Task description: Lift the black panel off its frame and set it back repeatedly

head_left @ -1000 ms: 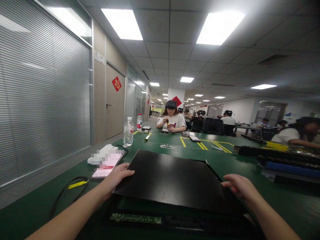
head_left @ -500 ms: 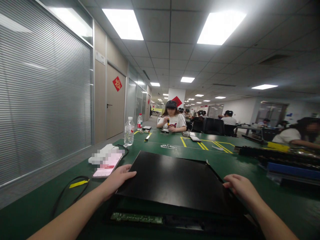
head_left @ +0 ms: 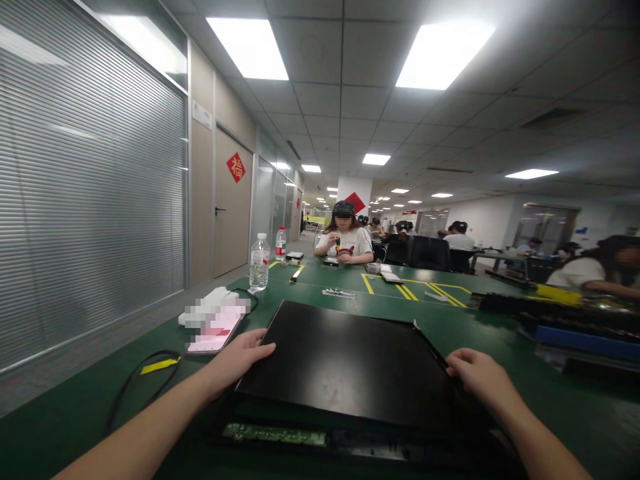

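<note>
A flat, glossy black display panel (head_left: 345, 360) lies in front of me, its near edge slightly raised over a dark frame (head_left: 380, 445). A strip of green circuit board (head_left: 275, 435) shows along that frame's near side. At the panel's left edge, my left hand (head_left: 250, 351) is closed, with the thumb on top and the other fingers partly hidden beneath. On the opposite side, my right hand (head_left: 467, 368) pinches the thin black right edge between thumb and forefinger; its other fingers are curled.
Left of the panel are a phone (head_left: 215, 333), a black cable with a yellow tag (head_left: 160, 366) and a water bottle (head_left: 259, 263). Dark strips and a blue piece (head_left: 575, 341) lie at the right. Across the green table (head_left: 310, 313) sits a person (head_left: 345, 240) holding a small tool.
My right thumb and forefinger have closed on the panel's right edge. The left hand keeps its hold, and the panel has hardly moved.
</note>
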Available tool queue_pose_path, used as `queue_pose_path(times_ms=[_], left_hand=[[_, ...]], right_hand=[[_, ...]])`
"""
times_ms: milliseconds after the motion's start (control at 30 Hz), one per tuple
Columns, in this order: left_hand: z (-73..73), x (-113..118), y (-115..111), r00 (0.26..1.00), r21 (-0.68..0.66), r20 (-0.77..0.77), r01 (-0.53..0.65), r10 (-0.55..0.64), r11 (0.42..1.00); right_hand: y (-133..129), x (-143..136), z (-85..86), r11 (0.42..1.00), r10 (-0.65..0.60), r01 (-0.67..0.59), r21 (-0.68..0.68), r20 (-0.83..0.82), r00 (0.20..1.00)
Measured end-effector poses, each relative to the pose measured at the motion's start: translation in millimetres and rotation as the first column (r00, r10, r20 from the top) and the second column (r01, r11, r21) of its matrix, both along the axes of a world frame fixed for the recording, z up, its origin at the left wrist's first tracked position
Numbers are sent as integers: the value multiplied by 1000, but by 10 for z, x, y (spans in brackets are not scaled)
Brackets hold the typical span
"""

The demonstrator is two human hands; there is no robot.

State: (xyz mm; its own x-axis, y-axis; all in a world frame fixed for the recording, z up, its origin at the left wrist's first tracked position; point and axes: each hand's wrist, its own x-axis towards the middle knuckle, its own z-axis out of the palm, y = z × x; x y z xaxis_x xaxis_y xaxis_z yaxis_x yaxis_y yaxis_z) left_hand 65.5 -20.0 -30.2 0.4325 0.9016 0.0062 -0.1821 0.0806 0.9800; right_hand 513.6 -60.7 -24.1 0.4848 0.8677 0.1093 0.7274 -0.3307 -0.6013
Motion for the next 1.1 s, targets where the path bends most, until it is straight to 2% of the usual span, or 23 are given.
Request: queue_pose_path(times_ms=[267,433,567,800,867,967,1100], left_hand=[[53,15,-46,999,-16,-10,-47,47,999],[3,-3,-4,996,-47,19,-91,92,995],[-24,-18,20,991,-6,35,-126,126,992],[72,-21,-14,976,104,-52,-207,214,973],[76,-41,-4,947,173,-129,-272,296,947],[64,-70,14,857,299,-251,-374,450,878],[48,-74,26,800,368,-348,-363,489,856]], right_hand=[[-5,-4,11,1000,-20,19,-15,-40,999],[0,-7,12,1000,-27,27,4,-58,998],[-6,-11,14,999,-27,26,-20,-53,998],[45,74,-69,1000,12,-11,8,-87,996],[57,88,-84,1000,20,-19,15,-96,995],[61,90,-85,999,25,-22,28,-107,994],[55,88,-85,999,17,-13,32,-134,991]])
